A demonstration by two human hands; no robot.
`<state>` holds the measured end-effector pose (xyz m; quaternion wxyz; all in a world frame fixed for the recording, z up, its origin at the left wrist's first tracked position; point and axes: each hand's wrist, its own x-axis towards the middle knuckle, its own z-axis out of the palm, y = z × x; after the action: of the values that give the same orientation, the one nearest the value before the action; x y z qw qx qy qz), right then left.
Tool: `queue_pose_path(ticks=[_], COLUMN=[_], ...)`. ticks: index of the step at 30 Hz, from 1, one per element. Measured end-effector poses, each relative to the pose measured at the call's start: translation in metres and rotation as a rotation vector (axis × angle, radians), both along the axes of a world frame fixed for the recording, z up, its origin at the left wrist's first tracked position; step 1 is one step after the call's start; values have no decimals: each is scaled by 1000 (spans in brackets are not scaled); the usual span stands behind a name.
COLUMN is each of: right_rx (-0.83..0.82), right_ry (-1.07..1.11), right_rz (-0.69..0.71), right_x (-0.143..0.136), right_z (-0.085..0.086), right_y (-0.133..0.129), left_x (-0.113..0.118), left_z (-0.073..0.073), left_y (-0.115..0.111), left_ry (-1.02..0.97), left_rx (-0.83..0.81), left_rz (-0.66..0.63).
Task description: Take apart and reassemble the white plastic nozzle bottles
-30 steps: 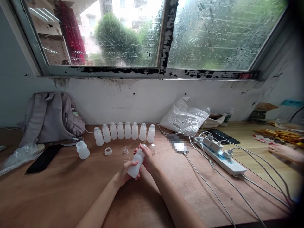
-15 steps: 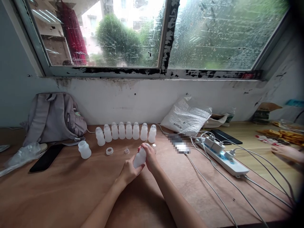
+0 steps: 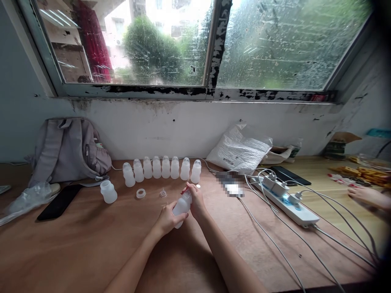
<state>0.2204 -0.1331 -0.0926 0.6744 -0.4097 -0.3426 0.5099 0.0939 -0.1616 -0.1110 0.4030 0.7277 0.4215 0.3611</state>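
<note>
Between my two hands is a frosted white baby bottle (image 3: 181, 208), tilted with its top toward the upper right. My left hand (image 3: 168, 217) is wrapped round the bottle's body. The fingers of my right hand (image 3: 196, 199) close on its top end, partly hiding the cap. Beyond them lies a clear nipple (image 3: 163, 193) on the table, and left of that a white collar ring (image 3: 141, 193). An open bottle body (image 3: 108, 192) stands farther left. A small white disc (image 3: 198, 186) lies just past my right hand. Several capped bottles (image 3: 157, 167) stand upright in a row behind.
A grey backpack (image 3: 65, 150), a plastic bag (image 3: 29, 199) and a black phone (image 3: 59, 203) are on the left. On the right, a power strip (image 3: 290, 203) trails cables near a silver mailing bag (image 3: 240, 148). Another person's hand (image 3: 368, 196) is at the far right near yellow pieces (image 3: 366, 175).
The bottle has turned slightly more upright in my hands. My right hand has shifted a little right, showing more of the bottle's upper part.
</note>
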Motion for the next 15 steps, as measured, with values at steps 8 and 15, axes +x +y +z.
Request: queue_pose_path(ticks=[8,15], right_rx=[-62,-38], right_ry=[113,183], right_rz=[28,71], right_x=[0,3], right_z=[-5,-1], right_y=[4,4], left_x=[-3,-6], left_z=[-2,-1], left_y=[1,-2], left_ry=[-255,-485], left_rx=[-408,-676], left_rz=[-198,-345])
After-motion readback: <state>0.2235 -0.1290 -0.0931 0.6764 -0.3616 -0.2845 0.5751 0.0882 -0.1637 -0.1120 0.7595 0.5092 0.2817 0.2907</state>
